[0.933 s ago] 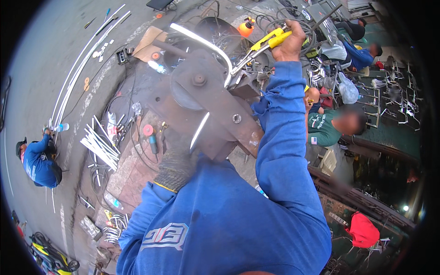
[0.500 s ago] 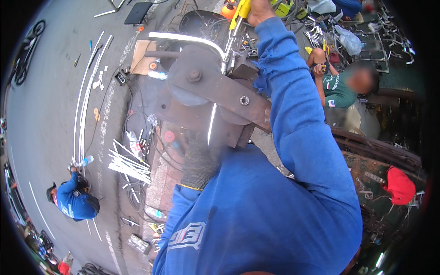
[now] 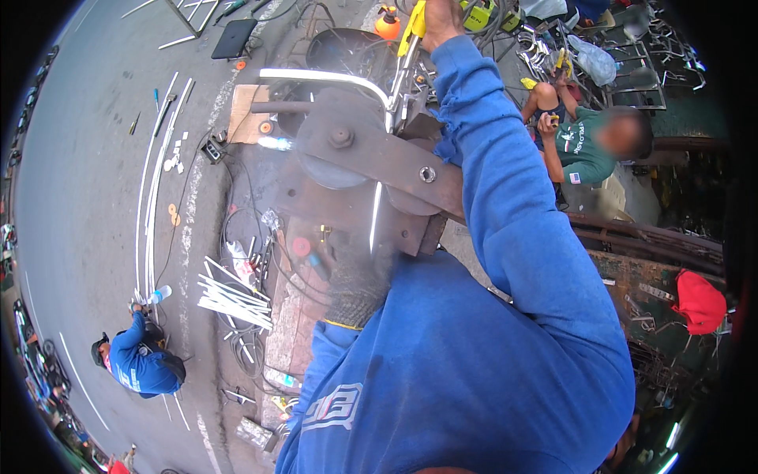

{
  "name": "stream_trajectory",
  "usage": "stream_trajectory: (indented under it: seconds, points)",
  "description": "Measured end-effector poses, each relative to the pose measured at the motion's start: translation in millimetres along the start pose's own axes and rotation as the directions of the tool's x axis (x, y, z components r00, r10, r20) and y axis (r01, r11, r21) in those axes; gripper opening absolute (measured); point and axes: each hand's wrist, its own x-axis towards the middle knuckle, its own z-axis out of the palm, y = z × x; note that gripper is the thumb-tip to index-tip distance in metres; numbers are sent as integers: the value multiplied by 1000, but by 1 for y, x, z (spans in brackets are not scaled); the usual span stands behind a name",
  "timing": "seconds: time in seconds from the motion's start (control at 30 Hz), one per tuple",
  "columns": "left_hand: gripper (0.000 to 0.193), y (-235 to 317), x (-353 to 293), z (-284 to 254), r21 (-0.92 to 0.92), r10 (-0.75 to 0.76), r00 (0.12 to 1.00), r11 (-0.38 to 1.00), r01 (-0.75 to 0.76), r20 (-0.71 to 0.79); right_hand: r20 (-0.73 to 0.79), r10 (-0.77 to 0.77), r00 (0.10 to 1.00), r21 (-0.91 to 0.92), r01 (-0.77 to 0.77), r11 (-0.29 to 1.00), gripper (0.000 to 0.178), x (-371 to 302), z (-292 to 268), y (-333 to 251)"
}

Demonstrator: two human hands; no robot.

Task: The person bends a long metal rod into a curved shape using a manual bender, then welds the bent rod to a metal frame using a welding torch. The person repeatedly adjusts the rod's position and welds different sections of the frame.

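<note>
A shiny metal tube runs through a rusty bending tool with a round die and a flat arm. Its far part is bent into a curve toward the left, and its near part comes down straight. My left hand, in a dark knit glove, closes round the tube's near end at the bender's plate; motion blurs its fingers. Stretched far ahead, my bare right hand is closed at a metal bar with a yellow handle. The picture's top edge cuts off part of that hand.
White tube pieces lie in a pile at left, with long tubes on the road. A person in blue crouches beside them. To the right sits a person in green. A cable loops near the bender.
The whole view has shifted slightly. Both my hands keep their places on the tube and the yellow-handled bar. The seated person's far hand has risen with a yellow object.
</note>
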Motion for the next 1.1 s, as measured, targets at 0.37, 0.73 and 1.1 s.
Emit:
stream_trajectory:
  seconds: [0.37,0.73,1.1]
  points:
    - [34,-5,-3,4,9,26,1000,1000,-26,7,255,165,953,75,-190,979,41,-9,-8,-19]
    - [30,-6,-4,5,-62,-50,998,997,52,37,189,327,926,-24,-328,944,44,9,-7,-13]
    - [28,14,3,-12,-137,-71,994,987,83,88,-44,-72,996,-126,66,990,42,1,-3,-2]
